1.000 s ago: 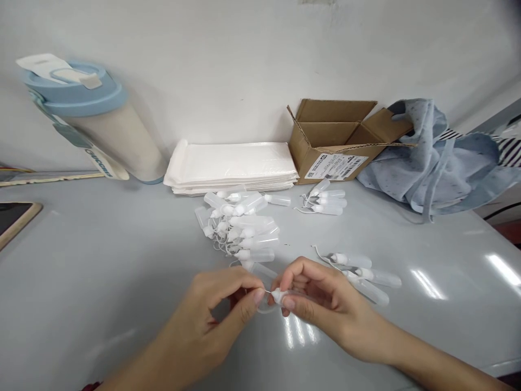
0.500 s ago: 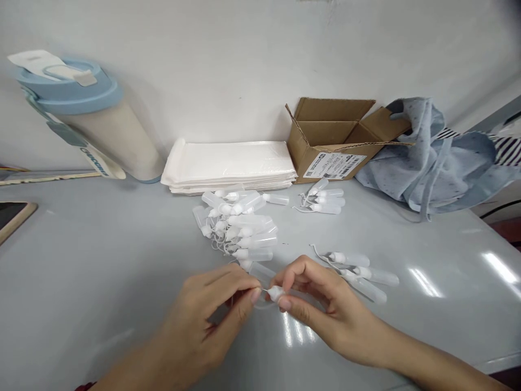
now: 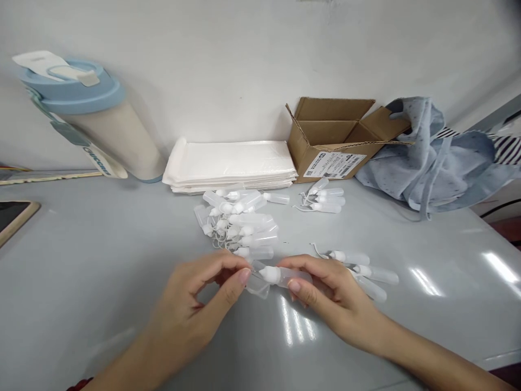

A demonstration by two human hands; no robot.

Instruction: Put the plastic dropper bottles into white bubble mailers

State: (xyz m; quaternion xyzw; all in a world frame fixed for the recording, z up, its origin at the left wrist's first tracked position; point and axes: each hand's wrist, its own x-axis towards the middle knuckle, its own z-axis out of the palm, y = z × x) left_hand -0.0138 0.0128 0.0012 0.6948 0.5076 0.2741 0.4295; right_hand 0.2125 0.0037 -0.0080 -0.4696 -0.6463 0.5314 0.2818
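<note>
A small translucent squeeze bottle (image 3: pixel 295 276) with a white cone-shaped cap is in my right hand (image 3: pixel 337 298), lying sideways with the thumb in front of it and the fingers behind. Its capped end points left. My left hand (image 3: pixel 207 304) pinches the thin tip in front of the cap between thumb and index finger. Just behind the fingertips, another clear bottle (image 3: pixel 257 287) lies partly hidden. Beyond my hands is a pile of similar bottles (image 3: pixel 252 220) with thin curled white tubes. Several more bottles (image 3: pixel 376 274) lie near my right hand.
Along the wall stand a beige and blue drinking bottle (image 3: pixel 114 130), a stack of white packets (image 3: pixel 232 160), an open cardboard box (image 3: pixel 337 146) and blue cloth (image 3: pixel 427 163). A small bottle group (image 3: pixel 328 203) lies before the box. A phone-like object (image 3: pixel 18 217) is at the left edge.
My right hand has slid back along the bottle from its cap to its body, so more of the bottle shows. Both hands' fingertips have shifted slightly away from me.
</note>
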